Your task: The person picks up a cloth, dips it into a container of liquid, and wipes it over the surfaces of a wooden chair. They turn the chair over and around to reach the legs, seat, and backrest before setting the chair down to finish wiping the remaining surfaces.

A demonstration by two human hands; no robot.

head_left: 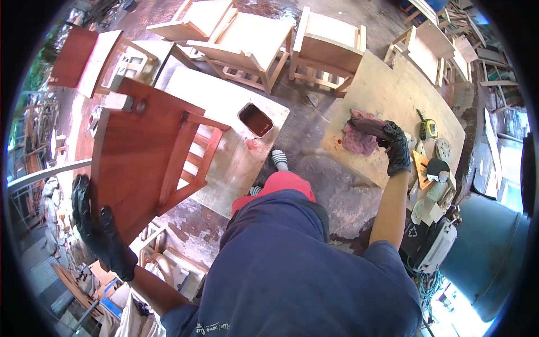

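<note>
My left hand [101, 230], in a black glove, grips the edge of a wooden chair [140, 163] stained reddish brown, with the thumb over its face. The chair is tilted on a pale board [227, 180], its slatted side facing right. My right hand [396, 147], also gloved in black, is closed on one end of a bunched, stained pink rag [362, 135], over a plywood sheet [351, 160]. Between my hands, a rectangular tray [256, 119] of dark red liquid sits on the pale board, with a red smear beside it.
Unstained wooden chairs [328, 48] stand along the far side, and another reddish one [76, 59] is at far left. A yellow tape measure [428, 128], sanding discs [443, 149] and an orange triangle [420, 168] lie right of my hand. A blue drum [488, 247] stands at right.
</note>
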